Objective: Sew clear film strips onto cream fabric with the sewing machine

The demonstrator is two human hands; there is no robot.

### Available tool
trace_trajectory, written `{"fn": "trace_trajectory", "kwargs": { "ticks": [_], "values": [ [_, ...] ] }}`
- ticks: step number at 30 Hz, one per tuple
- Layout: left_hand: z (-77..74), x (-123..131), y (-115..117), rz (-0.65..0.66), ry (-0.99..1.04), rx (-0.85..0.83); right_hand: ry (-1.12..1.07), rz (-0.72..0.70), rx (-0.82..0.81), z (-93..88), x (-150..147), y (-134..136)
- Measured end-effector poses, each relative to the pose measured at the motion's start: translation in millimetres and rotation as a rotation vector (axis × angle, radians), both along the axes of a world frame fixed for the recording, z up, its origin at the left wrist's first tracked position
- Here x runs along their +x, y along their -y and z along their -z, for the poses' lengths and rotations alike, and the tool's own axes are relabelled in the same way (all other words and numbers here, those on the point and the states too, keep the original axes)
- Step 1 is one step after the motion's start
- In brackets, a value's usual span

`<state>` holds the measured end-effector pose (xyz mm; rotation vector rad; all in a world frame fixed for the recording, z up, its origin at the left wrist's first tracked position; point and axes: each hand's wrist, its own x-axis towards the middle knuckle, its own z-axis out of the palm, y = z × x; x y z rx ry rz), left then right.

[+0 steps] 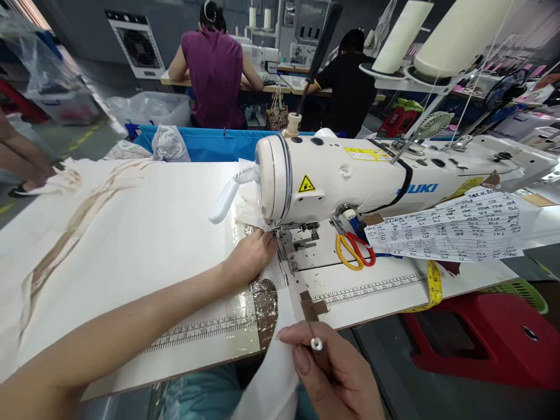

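Observation:
My left hand [251, 255] rests on white fabric [273, 356] right by the needle and presser foot [280, 236] of a white sewing machine [350, 175]; its fingers are curled and pressed down on the cloth. My right hand [332, 373] is at the table's front edge, pinching a small metal-tipped tool [315, 343] and the fabric strip that hangs off the table.
Yellow-and-red scissors [354, 249], a printed paper sheet [455, 224] and a yellow tape measure [434, 284] lie to the right. A red stool [490, 338] stands below. Two people sit at machines behind a blue bin [210, 143]. Another person's hand [26, 169] is at far left.

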<state>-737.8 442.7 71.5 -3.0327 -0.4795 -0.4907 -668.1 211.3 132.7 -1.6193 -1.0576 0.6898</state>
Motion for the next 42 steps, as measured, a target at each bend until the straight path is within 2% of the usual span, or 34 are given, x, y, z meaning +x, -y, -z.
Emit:
{"fn": "trace_trajectory", "kwargs": {
  "ticks": [5, 8, 10, 14, 19, 25, 31, 36, 42],
  "values": [
    [4.5, -4, -15, -0.017, 0.249, -0.268, 0.383, -0.050, 0.011, 32.1, 20, -17],
    [6.7, -8, -22, 0.018, 0.294, -0.361, 0.602, 0.029, -0.052, 49.2, 36, -35],
    [6.2, -9, -25, 0.027, 0.305, -0.388, 0.715, 0.088, -0.054, 55.7, 40, -47],
    [2.4, -8, -25, 0.028, 0.308, -0.407, 0.840, 0.085, -0.027, 60.4, 36, -66],
    [0.6, -8, -25, 0.047, 0.328, -0.399, 0.893, 0.107, 0.008, 64.8, 30, -76],
    [7.7, -9, -31, 0.051, 0.332, -0.407, 0.893, 0.152, 0.082, 69.1, 31, -78],
    [7.2, -9, -31, -0.005, 0.318, -0.439, 0.896, 0.125, 0.011, 66.9, 31, -78],
    [4.1, -9, -32, -0.067, 0.287, -0.485, 0.892, 0.127, -0.003, 65.7, 31, -78],
    [4.5, -8, -34, -0.069, 0.282, -0.523, 0.919, 0.147, 0.026, 66.7, 32, -82]
  ]
}}
